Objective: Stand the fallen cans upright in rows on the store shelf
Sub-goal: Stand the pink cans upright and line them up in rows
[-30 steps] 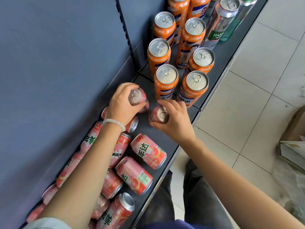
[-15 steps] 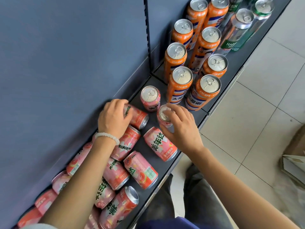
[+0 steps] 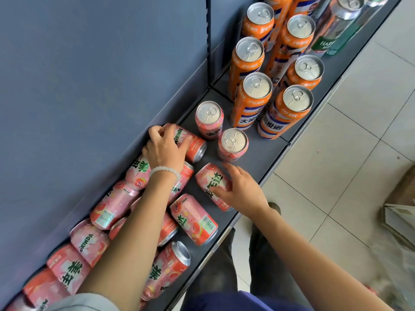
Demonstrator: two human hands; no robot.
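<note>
Two short pink aluminium soda cans are standing upright on the dark grey metal shelf, one nearer the back panel and one nearer the front edge, just beside the tall orange cans. A fallen pink can lying against the back panel is gripped by the left hand, fingers curled over its side. A second fallen pink can near the front edge is covered by the right hand, fingers spread and draped across it; whether it is truly clamped cannot be told.

Risk is judged on two fronts. If the left can is swung up carelessly, the rear upright can, sitting just beside its end, could be knocked over, and perhaps the front one after it. The right-hand can lies close to the lip, so a slipped grip could roll it off onto the tiled floor. The heap of pink cans piled under the left forearm could also be set rolling once a supporting can is pulled out.
</note>
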